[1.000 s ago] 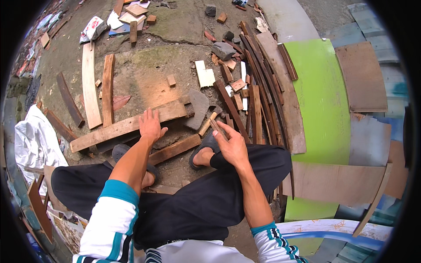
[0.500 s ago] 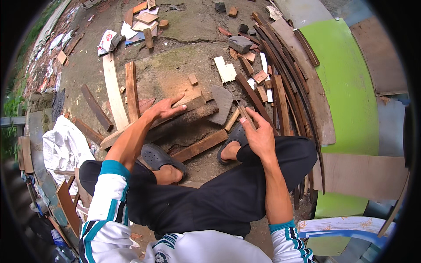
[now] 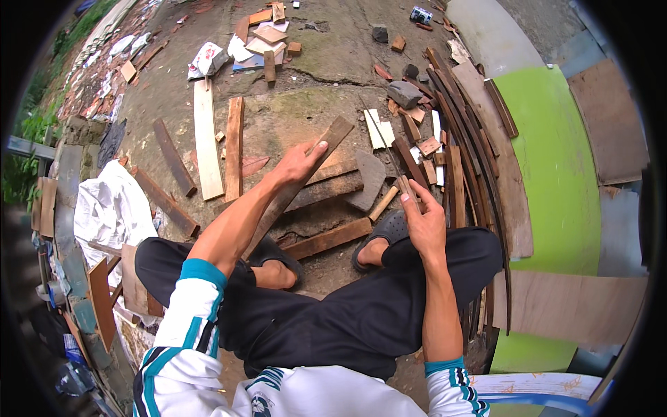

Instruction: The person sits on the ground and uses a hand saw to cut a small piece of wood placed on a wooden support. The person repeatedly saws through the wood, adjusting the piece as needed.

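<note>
My left hand [image 3: 295, 163] is closed around a long wooden plank [image 3: 338, 133], its far end raised and tilted up to the right. The plank's near end is hidden behind my left forearm. Under it lies a thick dark timber block [image 3: 326, 191] on the ground. My right hand [image 3: 425, 222] grips the wooden handle [image 3: 410, 193] of what looks like a handsaw. Its thin blade [image 3: 381, 133], seen almost edge-on, points away and to the left, apart from the plank. A flat grey stone [image 3: 368, 182] lies between the timber and the saw.
Loose wood strips [image 3: 208, 149] lie at left, near a white sack [image 3: 111, 208]. Offcuts [image 3: 267, 38] are heaped farther off. Long dark strips [image 3: 472, 153] and a green board [image 3: 549, 160] line the right. A timber piece [image 3: 330, 238] lies between my shoes.
My left hand was flat on the plank resting on the timber; now it grips the plank and has lifted and swung its far end. The saw stays in my right hand, its blade now pointing farther away.
</note>
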Motion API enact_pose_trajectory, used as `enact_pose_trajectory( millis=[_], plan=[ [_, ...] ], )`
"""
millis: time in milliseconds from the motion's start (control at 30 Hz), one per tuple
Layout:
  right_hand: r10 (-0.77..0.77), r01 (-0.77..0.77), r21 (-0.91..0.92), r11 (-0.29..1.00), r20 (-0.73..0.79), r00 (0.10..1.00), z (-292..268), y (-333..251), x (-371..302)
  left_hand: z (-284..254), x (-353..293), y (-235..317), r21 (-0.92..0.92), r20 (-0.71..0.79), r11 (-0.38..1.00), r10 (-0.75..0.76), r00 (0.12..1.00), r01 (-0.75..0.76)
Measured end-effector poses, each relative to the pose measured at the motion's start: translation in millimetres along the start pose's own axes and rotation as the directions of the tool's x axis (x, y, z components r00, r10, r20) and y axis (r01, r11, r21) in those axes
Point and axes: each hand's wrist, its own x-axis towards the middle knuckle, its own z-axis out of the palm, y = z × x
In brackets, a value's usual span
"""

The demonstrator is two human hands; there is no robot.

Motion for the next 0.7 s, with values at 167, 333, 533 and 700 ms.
enact_pose_trajectory(
  millis=[167,333,533,700],
  plan=[
    [0.002,-0.003,0.054,0.999,0.018,1.0,1.8,1.7,-2.7,5.1,-15.1,15.6,-0.018,-0.045,1.0,0.013,0.999,-0.013],
    [0.036,-0.038,0.026,0.999,0.048,0.998,-2.1,1.3,-6.3,-1.2,-19.7,22.6,0.023,0.066,1.0,0.017,0.998,-0.019],
    [0.032,-0.031,-0.013,0.999,0.055,0.998,-2.9,9.2,-8.0,15.3,-23.5,-10.1,0.124,0.193,0.992,-0.055,0.98,0.031],
    [0.092,-0.086,-0.102,0.991,0.06,0.994,-2.4,13.9,-10.9,41.9,-27.0,-54.8,0.273,0.331,0.959,-0.165,0.929,0.074]
  ],
)
